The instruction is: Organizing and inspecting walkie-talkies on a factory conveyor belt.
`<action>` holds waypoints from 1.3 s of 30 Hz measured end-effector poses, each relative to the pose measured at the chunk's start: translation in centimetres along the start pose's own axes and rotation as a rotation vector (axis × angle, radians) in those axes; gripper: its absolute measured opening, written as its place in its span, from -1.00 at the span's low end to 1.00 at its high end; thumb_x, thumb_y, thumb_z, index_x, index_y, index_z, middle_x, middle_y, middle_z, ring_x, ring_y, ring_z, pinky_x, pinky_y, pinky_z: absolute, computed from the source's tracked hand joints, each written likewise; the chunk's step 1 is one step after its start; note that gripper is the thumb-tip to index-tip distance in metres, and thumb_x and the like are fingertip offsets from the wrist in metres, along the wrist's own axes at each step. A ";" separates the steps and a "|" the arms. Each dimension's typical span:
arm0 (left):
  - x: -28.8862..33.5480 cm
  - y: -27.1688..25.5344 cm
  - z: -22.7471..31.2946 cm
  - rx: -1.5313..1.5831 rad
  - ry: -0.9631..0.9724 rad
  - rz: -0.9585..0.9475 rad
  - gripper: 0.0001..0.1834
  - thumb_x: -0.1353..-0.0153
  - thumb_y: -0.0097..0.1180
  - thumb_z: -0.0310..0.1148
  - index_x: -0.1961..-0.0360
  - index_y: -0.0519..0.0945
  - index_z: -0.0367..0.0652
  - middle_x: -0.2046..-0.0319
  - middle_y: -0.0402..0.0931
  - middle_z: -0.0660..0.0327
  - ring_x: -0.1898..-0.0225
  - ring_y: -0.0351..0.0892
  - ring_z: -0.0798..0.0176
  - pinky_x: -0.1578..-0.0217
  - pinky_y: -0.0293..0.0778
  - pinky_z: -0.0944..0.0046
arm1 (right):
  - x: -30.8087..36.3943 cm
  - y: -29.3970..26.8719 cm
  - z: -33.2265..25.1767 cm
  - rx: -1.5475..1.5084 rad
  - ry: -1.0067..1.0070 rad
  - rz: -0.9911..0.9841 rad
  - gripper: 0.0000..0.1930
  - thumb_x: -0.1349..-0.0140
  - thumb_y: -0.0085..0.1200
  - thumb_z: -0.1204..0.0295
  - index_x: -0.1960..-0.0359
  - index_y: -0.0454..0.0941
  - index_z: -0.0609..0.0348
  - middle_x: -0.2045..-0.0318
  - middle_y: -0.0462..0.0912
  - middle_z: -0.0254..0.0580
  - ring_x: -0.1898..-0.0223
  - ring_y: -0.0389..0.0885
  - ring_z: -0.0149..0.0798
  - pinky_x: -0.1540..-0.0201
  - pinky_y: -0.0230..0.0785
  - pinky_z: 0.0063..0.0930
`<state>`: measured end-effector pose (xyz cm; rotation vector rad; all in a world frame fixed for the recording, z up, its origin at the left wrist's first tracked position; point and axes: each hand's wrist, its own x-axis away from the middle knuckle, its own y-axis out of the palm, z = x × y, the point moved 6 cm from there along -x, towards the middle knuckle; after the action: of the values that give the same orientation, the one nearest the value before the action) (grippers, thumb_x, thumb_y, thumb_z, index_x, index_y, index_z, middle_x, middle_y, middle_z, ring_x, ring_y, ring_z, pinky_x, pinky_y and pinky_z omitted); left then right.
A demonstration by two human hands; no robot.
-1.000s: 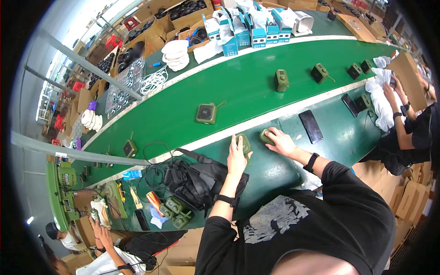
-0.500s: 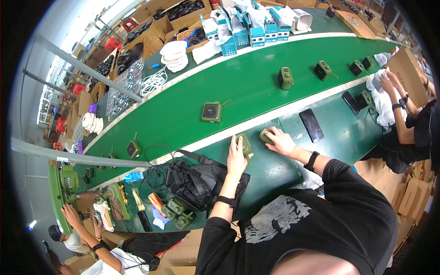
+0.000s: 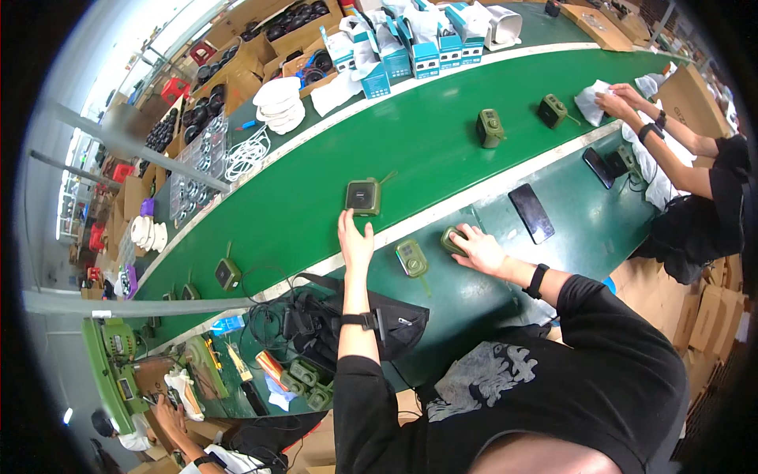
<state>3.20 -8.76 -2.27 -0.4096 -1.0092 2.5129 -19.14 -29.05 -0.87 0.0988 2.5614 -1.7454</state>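
My left hand [image 3: 356, 241] reaches over the green belt, its fingers stretched out and thumb apart. The fingertips are at the near edge of a boxy olive-green portable speaker [image 3: 362, 197] with a dark square front and a loop strap. I cannot tell if they touch it. My right hand [image 3: 480, 251] is closed round a second green speaker [image 3: 451, 241] on the bench, partly covered by the fingers. Between my hands, a third green speaker [image 3: 411, 258] lies on the bench with its strap toward me.
A black smartphone [image 3: 532, 213] lies right of my right hand. A black bag [image 3: 395, 328] with cables sits below my left forearm. More speakers [image 3: 489, 128] stand along the green belt [image 3: 430, 158]. Blue boxes [image 3: 426, 59] stand beyond it. Co-workers' hands [image 3: 620, 101] work at the right and lower left.
My left hand has let go of the speaker on the bench and moved up and left to the one on the belt. At right, a co-worker's hands have moved over the belt with white wrapping.
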 end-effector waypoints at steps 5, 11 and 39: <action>-5.7 2.4 -0.1 -0.263 -0.128 0.026 -0.09 -0.04 0.40 -0.07 -0.34 0.24 -0.20 -0.32 0.20 -0.17 -0.34 0.20 -0.22 -0.32 0.19 -0.10 | 0.1 0.2 0.0 0.013 0.014 -0.023 -0.44 -0.11 0.26 0.23 -0.14 0.35 0.02 -0.07 0.38 -0.04 0.00 0.50 0.04 0.21 0.61 -0.17; -6.7 6.0 -1.1 -0.426 -0.186 -0.026 0.18 0.09 0.48 -0.06 -0.45 -0.01 -0.13 -0.31 0.15 -0.20 -0.34 0.14 -0.23 -0.36 0.07 -0.14 | -0.2 0.1 -0.4 0.007 0.009 0.003 -0.45 -0.07 0.28 0.23 -0.11 0.40 0.02 -0.09 0.40 -0.08 0.03 0.53 0.02 0.21 0.63 -0.20; 17.2 4.8 -2.7 0.337 -0.162 -0.167 0.19 -0.18 0.30 -0.29 -0.42 -0.46 -0.35 -0.42 -0.42 -0.36 -0.48 -0.25 -0.34 -0.46 -0.11 -0.03 | 0.0 -0.1 -0.2 -0.006 -0.012 0.086 -0.44 -0.05 0.31 0.27 -0.10 0.41 0.06 -0.05 0.41 -0.07 0.06 0.54 0.02 0.15 0.58 -0.18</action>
<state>-12.02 -2.28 -9.58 -0.0213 -0.6252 2.5267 -19.15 -28.87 -0.68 0.1949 2.5142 -1.7025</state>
